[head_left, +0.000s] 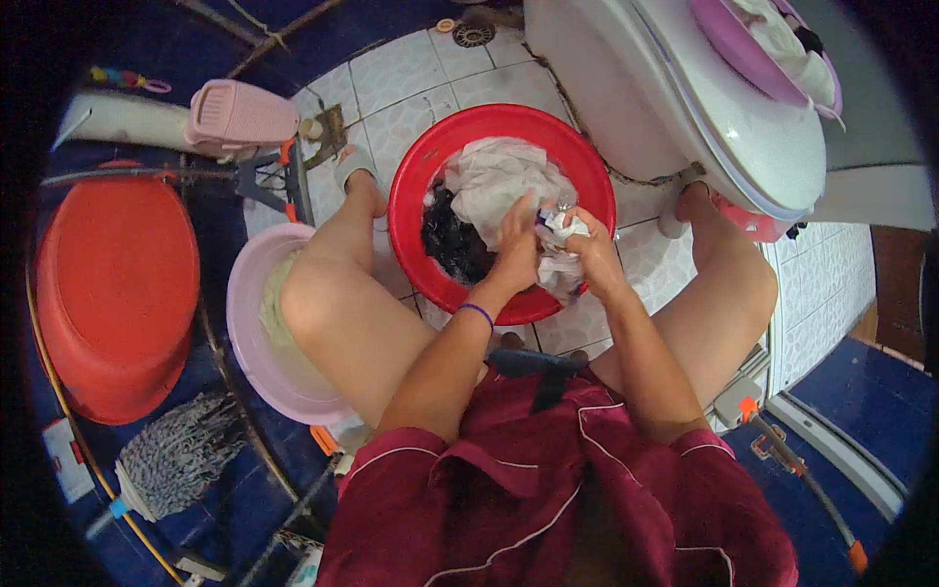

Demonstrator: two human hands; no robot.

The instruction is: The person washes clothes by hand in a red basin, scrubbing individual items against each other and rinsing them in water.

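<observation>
Between my knees stands a red basin (409,174) holding wet laundry. My right hand (594,252) is closed round a bunched white garment (564,227) with a small dark patch, over the basin's near right side. Against the left side of the same garment, my left hand (516,249) grips it, its fingers slightly blurred. Part of the garment hangs below both hands toward the rim. A larger off-white cloth (504,176) lies in the basin just beyond my hands. Black cloth (453,238) with some suds sits at the basin's left, beside my left wrist.
At my left knee stands a pale pink basin (246,328) with light cloth in water. Farther left are an upturned red tub (117,293) and a mop head (186,455). A white toilet (724,108) at the far right bears a purple basin (748,49) of clothes.
</observation>
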